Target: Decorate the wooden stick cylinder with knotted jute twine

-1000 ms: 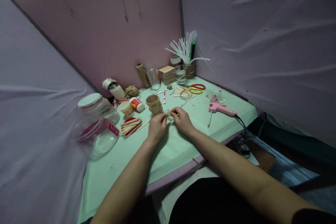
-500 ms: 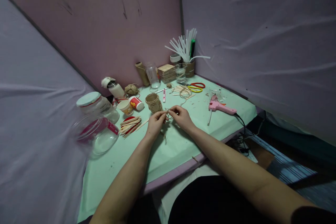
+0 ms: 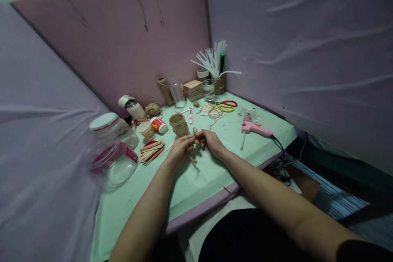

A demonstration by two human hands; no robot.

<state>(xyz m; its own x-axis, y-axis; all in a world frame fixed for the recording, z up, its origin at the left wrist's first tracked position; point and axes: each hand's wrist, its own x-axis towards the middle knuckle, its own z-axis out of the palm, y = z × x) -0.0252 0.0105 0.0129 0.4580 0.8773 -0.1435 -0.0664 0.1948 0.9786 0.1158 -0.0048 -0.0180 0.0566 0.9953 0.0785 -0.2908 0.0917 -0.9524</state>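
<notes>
A piece of brown twine (image 3: 195, 130) is pinched between my two hands, with a small loop standing up above the fingertips. My left hand (image 3: 181, 147) holds it from the left, and a twine end (image 3: 193, 160) hangs out below that hand. Close against it from the right, my right hand (image 3: 211, 141) has its fingers curled on the same twine. Just behind my left hand stands a twine-wrapped cup (image 3: 179, 125), upright and open at the top. More twine (image 3: 211, 125) runs back from my right hand to a loose coil (image 3: 215, 110).
A pink glue gun (image 3: 257, 128) lies at the right, its cord over the edge. Red-and-yellow scissors (image 3: 227, 105) lie behind. Wooden sticks (image 3: 152, 150), paper cups (image 3: 159, 125) and clear jars (image 3: 121, 166) stand left. Along the back are a twine spool (image 3: 166, 91) and glue sticks (image 3: 211, 59).
The twine between my fingers now forms a small upright loop. My right-hand fingers have curled in closer to my left hand. The whole view has shifted slightly.
</notes>
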